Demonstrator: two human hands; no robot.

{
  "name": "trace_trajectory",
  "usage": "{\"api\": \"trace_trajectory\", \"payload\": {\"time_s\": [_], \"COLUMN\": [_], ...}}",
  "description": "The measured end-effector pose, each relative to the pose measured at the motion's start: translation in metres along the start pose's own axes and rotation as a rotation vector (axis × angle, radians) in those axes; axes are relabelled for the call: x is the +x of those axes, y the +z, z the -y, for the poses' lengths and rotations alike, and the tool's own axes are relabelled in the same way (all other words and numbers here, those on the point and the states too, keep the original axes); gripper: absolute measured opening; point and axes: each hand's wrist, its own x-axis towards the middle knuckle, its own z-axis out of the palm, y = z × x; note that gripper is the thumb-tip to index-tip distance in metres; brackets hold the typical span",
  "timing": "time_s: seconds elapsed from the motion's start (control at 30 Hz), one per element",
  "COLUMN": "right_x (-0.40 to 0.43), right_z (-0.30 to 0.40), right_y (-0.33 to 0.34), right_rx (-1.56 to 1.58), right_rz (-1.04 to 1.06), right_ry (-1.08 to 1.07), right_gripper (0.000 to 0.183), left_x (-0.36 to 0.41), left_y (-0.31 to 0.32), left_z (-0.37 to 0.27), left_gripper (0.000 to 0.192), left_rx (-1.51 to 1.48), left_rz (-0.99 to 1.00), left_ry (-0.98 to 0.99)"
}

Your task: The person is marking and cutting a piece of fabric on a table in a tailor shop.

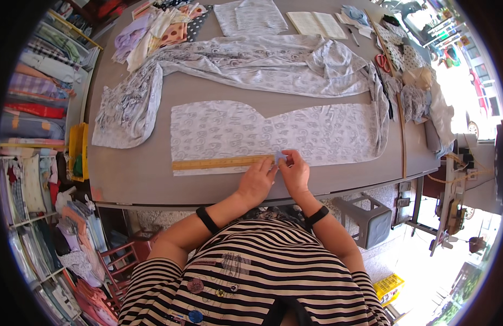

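Observation:
A cut panel of white printed fabric [227, 130] lies flat before me, its upper edge dipping into a notch near the middle. Along its lower edge runs a wooden ruler [219, 162]. My left hand [255, 183] rests with extended fingers over the ruler's right end and the cloth beside it. Just right of it, my right hand [296, 171] pinches a small light-blue piece [279, 156] between thumb and fingers; whether it is cloth or chalk I cannot tell. The fingertips of both hands are close together there.
More printed fabric [251, 65] lies bunched behind the panel. An open notebook [316, 24], a pen [353, 37] and red-handled scissors [382, 63] lie farther back. A long wooden stick [400, 130] crosses the table's right side. Cloth scraps [153, 32] heap back left; a grey stool [367, 220] stands below.

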Motion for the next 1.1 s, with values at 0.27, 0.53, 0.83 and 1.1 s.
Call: {"api": "trace_trajectory", "payload": {"time_s": [0.27, 0.53, 0.83, 1.1], "right_x": [0.002, -0.002, 0.033, 0.029], "right_z": [-0.002, 0.003, 0.007, -0.012], "right_y": [0.009, 0.016, 0.021, -0.035], "right_rx": [-0.059, -0.153, -0.041, 0.353], "right_rz": [-0.014, -0.079, -0.17, -0.246], "right_ry": [0.035, -0.017, -0.019, 0.061], "right_gripper": [0.018, 0.017, 0.016, 0.017], "left_x": [0.003, 0.001, 0.008, -0.002], "left_y": [-0.001, 0.012, -0.012, -0.028], "left_z": [0.0, 0.0, 0.001, 0.031], "left_gripper": [0.033, 0.042, 0.052, 0.027], "left_rx": [-0.025, 0.132, -0.031, -0.144], "left_rz": [-0.022, 0.147, 0.326, 0.014], "left_ry": [0.013, -0.013, -0.117, -0.087]}}
